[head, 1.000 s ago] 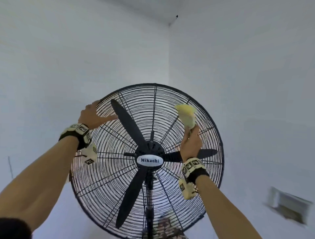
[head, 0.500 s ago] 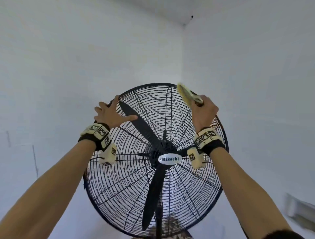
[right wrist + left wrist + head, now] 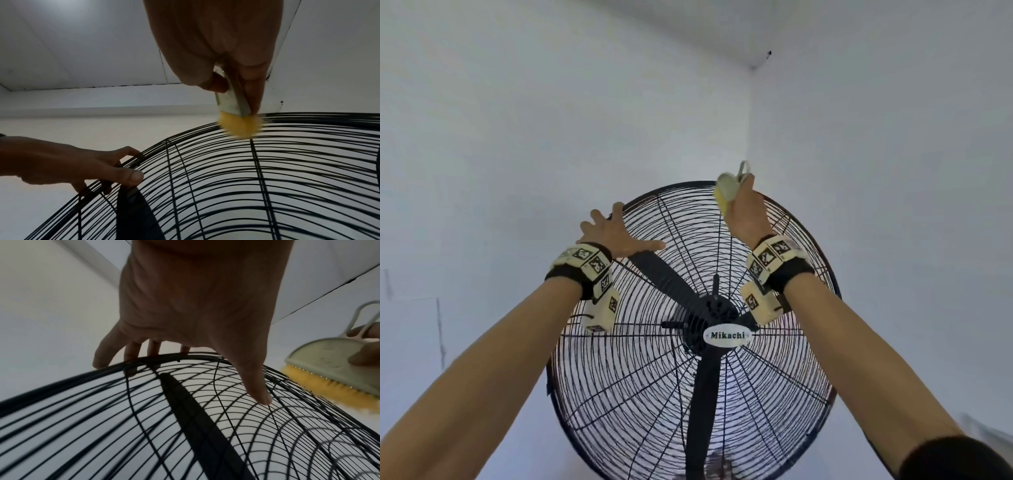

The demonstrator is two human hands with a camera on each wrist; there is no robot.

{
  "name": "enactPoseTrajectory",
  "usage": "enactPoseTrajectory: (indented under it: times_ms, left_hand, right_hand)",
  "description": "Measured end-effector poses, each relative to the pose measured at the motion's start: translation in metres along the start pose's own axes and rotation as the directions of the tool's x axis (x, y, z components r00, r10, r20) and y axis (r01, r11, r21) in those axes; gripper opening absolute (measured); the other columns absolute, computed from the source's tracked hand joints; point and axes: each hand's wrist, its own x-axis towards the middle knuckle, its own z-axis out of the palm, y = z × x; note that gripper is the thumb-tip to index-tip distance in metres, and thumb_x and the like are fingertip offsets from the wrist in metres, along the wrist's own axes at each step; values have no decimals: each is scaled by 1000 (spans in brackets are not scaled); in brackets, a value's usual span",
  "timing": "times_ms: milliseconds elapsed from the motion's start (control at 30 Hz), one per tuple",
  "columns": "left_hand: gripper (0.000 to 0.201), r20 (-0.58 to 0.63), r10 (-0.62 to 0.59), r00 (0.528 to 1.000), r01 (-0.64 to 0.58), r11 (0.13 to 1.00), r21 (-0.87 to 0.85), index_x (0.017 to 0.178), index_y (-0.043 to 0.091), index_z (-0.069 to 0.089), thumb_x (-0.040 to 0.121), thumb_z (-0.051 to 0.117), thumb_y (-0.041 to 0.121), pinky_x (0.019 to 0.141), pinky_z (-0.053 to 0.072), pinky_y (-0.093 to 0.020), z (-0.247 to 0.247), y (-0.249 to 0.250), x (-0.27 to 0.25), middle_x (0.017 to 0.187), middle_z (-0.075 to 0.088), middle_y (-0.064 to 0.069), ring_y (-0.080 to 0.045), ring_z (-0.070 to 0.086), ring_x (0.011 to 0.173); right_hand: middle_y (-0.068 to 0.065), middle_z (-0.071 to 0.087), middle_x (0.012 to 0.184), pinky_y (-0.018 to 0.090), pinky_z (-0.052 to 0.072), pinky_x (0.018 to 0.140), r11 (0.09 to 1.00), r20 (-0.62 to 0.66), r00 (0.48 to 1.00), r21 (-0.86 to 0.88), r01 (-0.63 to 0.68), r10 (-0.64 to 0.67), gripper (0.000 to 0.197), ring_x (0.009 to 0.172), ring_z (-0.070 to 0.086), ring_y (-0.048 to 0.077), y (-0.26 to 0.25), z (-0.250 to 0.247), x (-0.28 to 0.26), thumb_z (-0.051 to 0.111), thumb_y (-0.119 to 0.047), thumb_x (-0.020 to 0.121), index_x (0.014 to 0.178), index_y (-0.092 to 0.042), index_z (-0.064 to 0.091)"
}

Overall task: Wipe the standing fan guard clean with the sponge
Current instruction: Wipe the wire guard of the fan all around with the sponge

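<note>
At the left, the left hand (image 3: 616,234) lies spread on the upper left of the fan guard (image 3: 619,394). Its fingers (image 3: 131,352) reach over the outer rim while the thumb (image 3: 131,176) presses on the front wires. The grip is wide and flat, holding nothing, only bracing. I take that to be the point of it: a guard on a tall stand would rock back under a wiping stroke, and a hand planted beside the work keeps it steady.

Behind the wires just under that hand runs one dark fan blade (image 3: 195,410), standing still, which is why fingers can rest so near it. Lower, in the middle, sits the hub badge (image 3: 727,335).

To the right, the right hand (image 3: 748,216) is up at the top of the guard, its grip closed narrow round the pale holder of the sponge (image 3: 239,128); thumb and fingers pinch the holder from both sides. The yellow foam points down and touches the outermost wires at the top rim, right where a spoke meets them. Holding it edge-on like that seems meant to let the soft foam push between the close-set rings instead of skating across them.

Judging by this, the wiping is under way along the top arc, with much of the lower guard probably yet to be done.
</note>
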Motion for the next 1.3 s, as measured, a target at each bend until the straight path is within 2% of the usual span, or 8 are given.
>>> enactPoseTrajectory:
  times_ms: [267, 400, 533, 633, 767, 867, 1100, 1300]
  left_hand:
    - [142, 49, 249, 967, -243, 965, -102, 161, 32, 15, 47, 60, 104, 117, 36, -55, -11, 14, 44, 158, 37, -15, -37, 41, 142]
    - [146, 0, 206, 979, -206, 978, -43, 161, 40, 10, 39, 46, 112, 114, 37, -60, -5, 11, 45, 157, 36, -17, -41, 39, 143]
    - [142, 0, 142, 990, -142, 990, 20, 162, 39, 6, 46, 47, 108, 114, 33, -62, -8, 19, 35, 162, 28, -18, -43, 32, 146]
    - [140, -39, 100, 994, -98, 993, 64, 162, 34, 8, 49, 44, 108, 111, 32, -61, -5, 26, 23, 161, 26, -19, -44, 31, 145]
    - [134, -80, 77, 994, -73, 996, 57, 161, 26, 12, 58, 48, 104, 110, 31, -61, -4, 33, 4, 160, 25, -22, -44, 26, 146]
    - [130, -103, 68, 992, -63, 997, 51, 159, 23, 14, 62, 50, 101, 111, 28, -63, -4, 37, -3, 159, 26, -23, -45, 26, 145]
    - [129, -104, 61, 993, -64, 998, -27, 159, 21, 17, 63, 56, 98, 110, 32, -61, -1, 34, 0, 160, 27, -17, -43, 31, 144]
    - [129, -130, 81, 988, -88, 995, -50, 160, 21, 18, 63, 54, 98, 110, 31, -60, 0, 29, -8, 158, 30, -16, -43, 32, 142]
  right_hand:
    - [27, 63, 108, 39, 45, 71, 1000, -291, 957, -4, -18, 16, 34, 95, 61, 42, 10, 0, 32, 41, -14, 106, 139, -8, 46]
    - [17, 54, 97, 38, 43, 72, 990, -196, 980, -144, 3, -32, 38, 90, 57, 37, -7, 7, 35, 39, -8, 106, 143, -10, 49]
    - [6, 65, 81, 38, 57, 60, 941, -21, 945, -109, 321, -325, 37, 63, 60, 25, -42, 33, 23, 52, -3, 102, 138, -8, 57]
    - [10, 72, 94, 13, 49, 58, 897, -2, 899, 64, 437, -438, 36, 69, 63, 21, -54, 42, 22, 54, -11, 101, 137, -8, 61]
    - [20, 74, 104, 13, 41, 67, 985, -280, 950, 58, 162, -140, 34, 83, 66, 29, -29, 23, 41, 49, -12, 105, 138, -13, 61]
    - [20, 71, 96, 30, 47, 67, 996, -229, 972, -80, 32, -49, 35, 87, 68, 38, -6, 23, 50, 46, -9, 104, 134, -20, 60]
    - [7, 75, 97, 26, 57, 58, 857, -35, 866, 127, 499, -498, 30, 70, 69, 21, -36, 35, 19, 52, -20, 107, 135, -12, 61]
    - [20, 74, 104, 38, 59, 77, 985, -330, 938, 94, 146, -108, 38, 86, 70, 36, -11, 29, 37, 48, -12, 105, 142, -15, 55]
